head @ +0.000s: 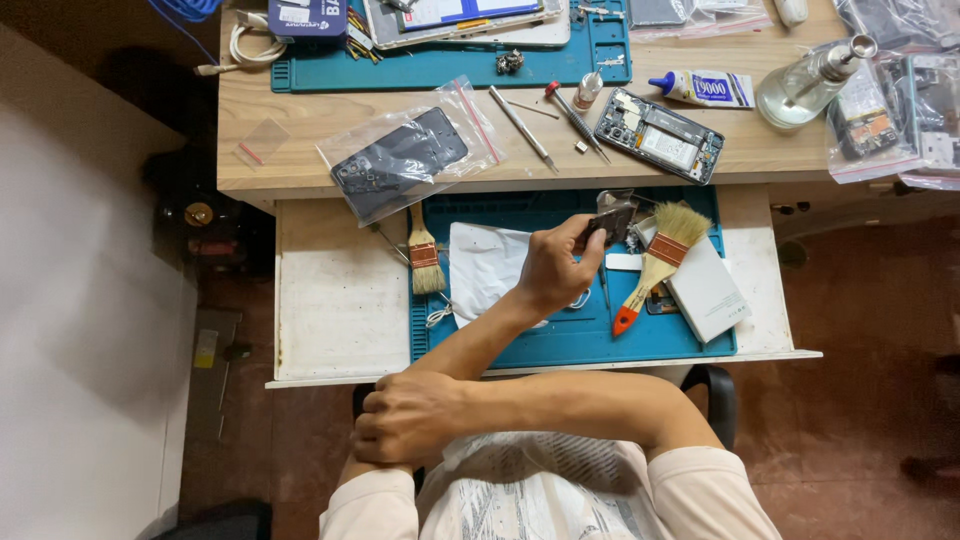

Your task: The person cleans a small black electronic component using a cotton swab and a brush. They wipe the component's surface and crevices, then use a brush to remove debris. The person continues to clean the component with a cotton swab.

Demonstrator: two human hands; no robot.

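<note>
1. Left hand [552, 270]: raised over the blue mat [570, 345] in the pulled-out drawer [340, 300], fingers pinched around a small dark part [611, 224] held at the fingertips.
2. Right hand [405, 420]: crossed over to the left side of the lap, curled into a loose fist, holding nothing visible, resting near the left elbow.
3. Small dark part: above the upper middle of the mat, just beside the bristles of the large brush [655, 265].
4. Large brush: lying tilted on the mat, pale bristles up, wooden handle with an orange tip pointing down-left, partly over a white box [708, 292].
5. White sheet [485, 265]: flat on the mat, just left of the left hand and partly under the wrist.
6. Small brush [424, 255]: at the left edge of the mat, bristles down, handle pointing up towards the table [300, 130].
7. On the table above the drawer: clear bag with a dark phone cover [405, 160] at the front edge; two thin metal tools [545, 125] side by side; an opened phone [658, 137] with its insides showing; a white glue tube [705, 90] with a blue cap; a clear glass bottle [805, 85] lying tilted.
8. Far edge of table: second blue mat [450, 65] carrying a tablet-like device.
</note>
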